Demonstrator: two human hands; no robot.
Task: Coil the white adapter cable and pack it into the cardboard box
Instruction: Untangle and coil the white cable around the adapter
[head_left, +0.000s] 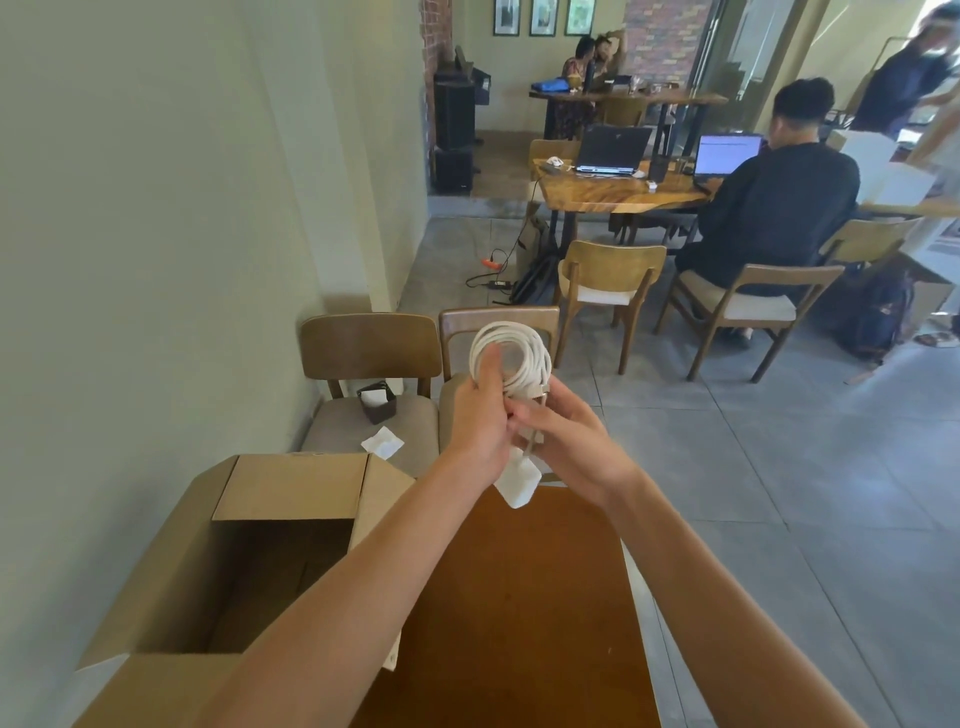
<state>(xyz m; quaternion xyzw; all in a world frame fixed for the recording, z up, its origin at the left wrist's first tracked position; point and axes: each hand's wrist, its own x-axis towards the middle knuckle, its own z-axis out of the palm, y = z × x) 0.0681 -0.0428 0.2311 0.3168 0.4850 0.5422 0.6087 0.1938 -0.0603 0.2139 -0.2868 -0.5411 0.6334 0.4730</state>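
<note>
Head view: white adapter cable (511, 358) was bunched in loops, held up above the far edge of the table (519, 597). Left hand (480, 421) clenched the coil's lower side, thumb through the loops; right hand (563, 439) pinched the cable end near the adapter block (517, 480) hanging below. Cardboard box (234, 561) stood open, down-left of the coil, nearer the left hand. Coil looked nearly done; lowering it left into the box was likely next.
</note>
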